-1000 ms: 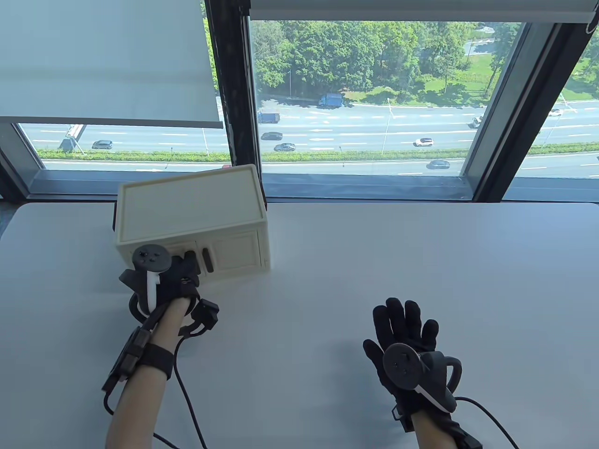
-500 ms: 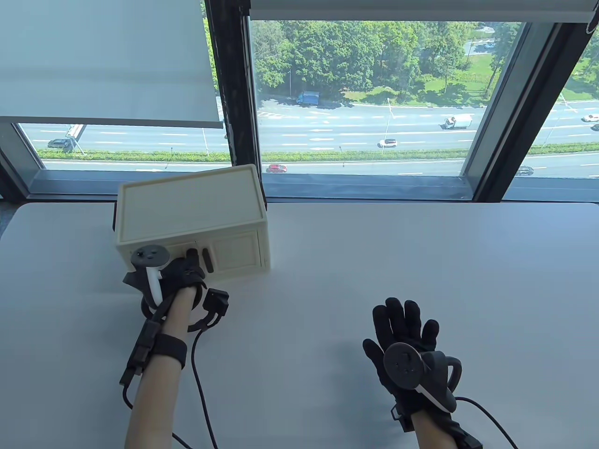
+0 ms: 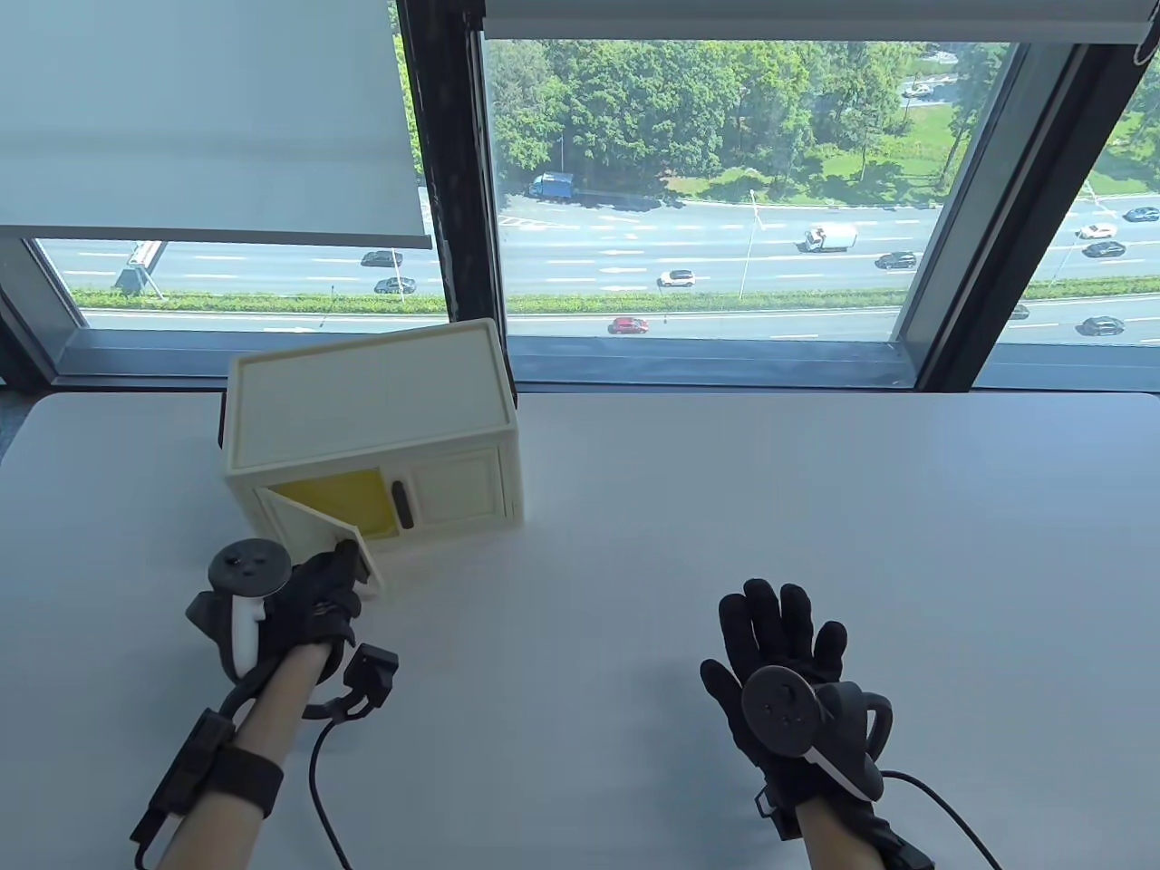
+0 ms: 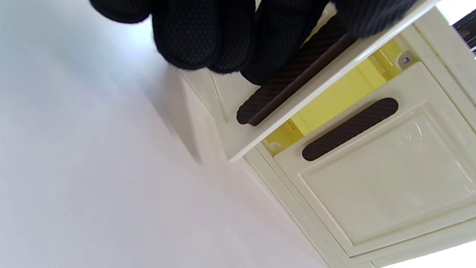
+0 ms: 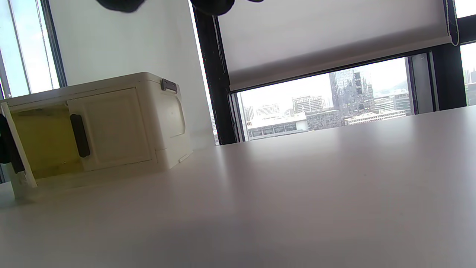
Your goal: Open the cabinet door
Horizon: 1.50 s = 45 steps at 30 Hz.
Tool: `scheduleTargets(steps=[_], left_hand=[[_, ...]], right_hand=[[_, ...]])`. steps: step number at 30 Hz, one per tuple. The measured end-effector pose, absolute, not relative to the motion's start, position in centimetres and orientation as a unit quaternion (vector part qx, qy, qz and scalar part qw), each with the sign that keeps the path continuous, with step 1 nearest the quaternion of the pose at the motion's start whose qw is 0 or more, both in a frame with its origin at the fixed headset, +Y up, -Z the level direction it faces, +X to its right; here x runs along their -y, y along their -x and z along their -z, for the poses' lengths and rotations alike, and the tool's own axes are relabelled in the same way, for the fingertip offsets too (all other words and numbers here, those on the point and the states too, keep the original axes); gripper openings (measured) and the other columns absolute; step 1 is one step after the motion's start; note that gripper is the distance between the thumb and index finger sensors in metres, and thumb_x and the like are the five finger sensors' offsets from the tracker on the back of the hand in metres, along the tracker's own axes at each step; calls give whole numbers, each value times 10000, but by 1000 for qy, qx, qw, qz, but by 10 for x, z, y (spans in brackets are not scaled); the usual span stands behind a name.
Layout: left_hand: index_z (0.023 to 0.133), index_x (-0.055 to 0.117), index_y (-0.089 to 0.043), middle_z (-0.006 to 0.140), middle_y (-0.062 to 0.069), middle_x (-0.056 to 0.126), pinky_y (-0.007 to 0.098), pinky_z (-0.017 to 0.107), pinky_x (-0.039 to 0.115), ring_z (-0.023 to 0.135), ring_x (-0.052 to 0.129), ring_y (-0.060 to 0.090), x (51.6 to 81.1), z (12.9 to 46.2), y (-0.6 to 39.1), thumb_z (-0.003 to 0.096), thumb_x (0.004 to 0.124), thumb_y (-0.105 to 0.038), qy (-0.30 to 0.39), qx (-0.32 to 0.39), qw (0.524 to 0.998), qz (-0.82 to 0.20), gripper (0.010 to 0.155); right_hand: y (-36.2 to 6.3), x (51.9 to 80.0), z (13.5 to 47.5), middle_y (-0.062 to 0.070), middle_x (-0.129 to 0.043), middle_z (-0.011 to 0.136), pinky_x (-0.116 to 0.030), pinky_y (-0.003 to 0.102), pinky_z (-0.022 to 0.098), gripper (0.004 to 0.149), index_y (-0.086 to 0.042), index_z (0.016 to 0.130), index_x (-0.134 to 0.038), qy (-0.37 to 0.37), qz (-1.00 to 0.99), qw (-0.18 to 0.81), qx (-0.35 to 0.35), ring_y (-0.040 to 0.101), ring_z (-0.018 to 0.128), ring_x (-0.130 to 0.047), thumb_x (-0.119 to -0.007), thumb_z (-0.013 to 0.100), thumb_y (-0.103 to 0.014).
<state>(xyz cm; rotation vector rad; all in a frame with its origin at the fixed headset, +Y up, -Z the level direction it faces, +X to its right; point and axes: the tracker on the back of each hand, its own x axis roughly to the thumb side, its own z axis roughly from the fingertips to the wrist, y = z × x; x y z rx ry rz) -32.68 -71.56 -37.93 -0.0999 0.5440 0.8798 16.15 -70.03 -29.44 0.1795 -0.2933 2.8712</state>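
Note:
A cream cabinet (image 3: 372, 417) stands at the table's far left. Its left door (image 3: 313, 535) is swung out toward me and shows a yellow inside (image 3: 340, 494). The right door (image 3: 458, 485) is closed, with a dark handle (image 3: 401, 506). My left hand (image 3: 337, 566) grips the open door at its free edge. In the left wrist view my fingers (image 4: 208, 37) curl around that door's dark handle (image 4: 282, 89). My right hand (image 3: 784, 630) rests flat on the table with fingers spread, well right of the cabinet. The cabinet also shows in the right wrist view (image 5: 122, 119).
The white table (image 3: 725, 489) runs back to a window sill (image 3: 707, 362) and a dark window post (image 3: 449, 181) just behind the cabinet. A cable (image 3: 322, 779) hangs from my left wrist.
My left hand has pulled back toward me and to the left while gripping the handle. The left door has swung open and the yellow inside now shows. The right hand has not moved.

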Motion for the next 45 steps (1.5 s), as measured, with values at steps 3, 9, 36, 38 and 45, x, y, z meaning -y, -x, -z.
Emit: scheduleTargets(steps=[3,9,36,38,45], left_hand=[[981,753,-207,935,109,709,531,644,529,773,732,326,714,362,341,529,592,-601,40,-255,872,-417,620],[977,769,-213,935,115,715,535,644,526,771,734,333,712,339,364,533,607,-574,19,-259,875,-409,595],[1111,116,-252,1090,-15,-155,609,759,87,1040,-165,295,696,311,355,492,645,-666,52,-162,937,-305,914],[1101,82,-244,1066,-14,-188,623,750,77,1016,-201,290,697,311,354,483,646,-681,71,-160,937,-303,945],[1093,66,-236,1051,-26,-205,613,756,81,1000,-220,276,696,310,354,482,645,-683,82,-155,937,-302,953]], right_hand=[[-161,701,294,48,-204,1166,-245,627,651,679,-269,1121,-316,-61,-986,122,97,303,1004,-39,-507,536,-556],[-160,706,294,50,-206,1165,-247,628,650,678,-267,1120,-320,-55,-988,115,84,308,1004,-42,-509,536,-554],[-115,720,315,71,-281,1179,-350,661,664,681,-249,1123,-415,-82,-996,29,38,343,1050,-127,-523,529,-565],[-96,720,324,69,-307,1182,-369,658,667,683,-250,1121,-433,-98,-995,2,37,344,1058,-149,-524,527,-573],[-18,704,376,118,-363,1178,-454,604,689,700,-246,1115,-475,-95,-994,54,23,404,1069,-249,-532,518,-606]])
